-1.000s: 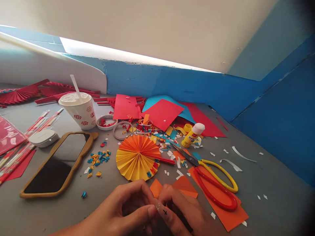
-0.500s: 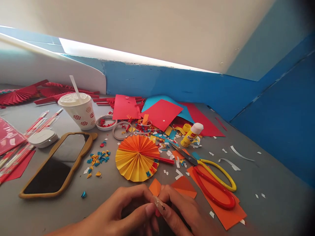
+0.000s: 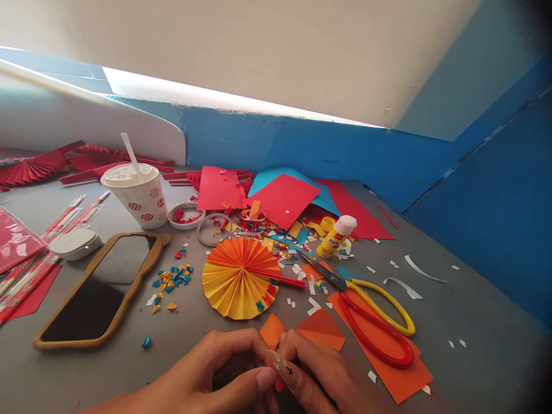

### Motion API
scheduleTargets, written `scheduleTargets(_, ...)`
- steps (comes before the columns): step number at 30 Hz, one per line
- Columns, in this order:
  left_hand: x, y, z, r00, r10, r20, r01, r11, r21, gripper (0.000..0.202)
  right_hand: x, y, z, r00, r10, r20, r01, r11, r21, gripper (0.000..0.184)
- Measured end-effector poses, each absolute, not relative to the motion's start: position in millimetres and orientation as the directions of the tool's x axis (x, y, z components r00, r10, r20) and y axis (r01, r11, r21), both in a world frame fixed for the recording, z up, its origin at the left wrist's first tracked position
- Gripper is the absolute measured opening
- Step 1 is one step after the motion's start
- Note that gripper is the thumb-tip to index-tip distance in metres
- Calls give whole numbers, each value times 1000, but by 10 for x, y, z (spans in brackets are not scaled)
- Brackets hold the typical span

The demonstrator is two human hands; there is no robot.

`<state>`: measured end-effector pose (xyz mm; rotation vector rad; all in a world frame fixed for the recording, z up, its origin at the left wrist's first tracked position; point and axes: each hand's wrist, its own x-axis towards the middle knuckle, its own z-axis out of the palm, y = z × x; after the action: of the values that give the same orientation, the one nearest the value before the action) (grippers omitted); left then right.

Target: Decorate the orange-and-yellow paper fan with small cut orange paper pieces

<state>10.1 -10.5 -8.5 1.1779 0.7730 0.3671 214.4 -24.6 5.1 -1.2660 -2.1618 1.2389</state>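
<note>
My left hand (image 3: 219,362) and my right hand (image 3: 314,368) come together low in the view, fingertips touching. Between them they pinch a small red paper piece (image 3: 279,384), mostly hidden by my fingers. A long nail with small cross marks sits on my right thumb. Just beyond my fingers lie an orange paper scrap (image 3: 271,330) and a folded orange paper piece (image 3: 321,329). Further ahead is an orange and yellow paper fan (image 3: 240,279). To the right, red and yellow scissors (image 3: 371,316) rest on an orange sheet (image 3: 401,374).
A glue stick (image 3: 336,237) stands among paper scraps, with red and blue sheets (image 3: 283,198) behind it. To the left are a tan-framed mirror (image 3: 99,290), coloured confetti (image 3: 170,282) and a lidded paper cup (image 3: 135,196). Red paper fans (image 3: 34,167) lie at back left.
Both hands have sunk slightly lower in the view, still pinched together. More of the red piece shows under my fingers. The objects on the table stay in place, with only a slight shift of view.
</note>
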Motion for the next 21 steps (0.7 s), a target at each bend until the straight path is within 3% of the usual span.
scheduleTargets(5, 110, -114, -82, 690, 645, -328, 118, 347, 930, 32, 2180, -201, -100, -627, 775, -84, 450, 271, -851, 32)
scheduleTargets(8, 118, -111, -136, 676, 664, -319, 61, 381, 922, 33, 2207, -210, -116, -611, 791, -22, 447, 322, -835, 21)
scheduleTargets(10, 124, -93, -183, 686, 667, -290, -8, 406, 914, 32, 2230, -196, -125, -608, 790, 81, 445, 423, -789, 15)
scheduleTargets(14, 123, -45, -242, 686, 685, -247, -64, 394, 917, 32, 2273, -130, -117, -671, 675, 308, 324, 640, -697, 28)
scheduleTargets(21, 119, -42, -229, 679, 688, -256, -52, 393, 918, 30, 2312, -167, 101, -697, 682, 224, 437, 651, -621, 20)
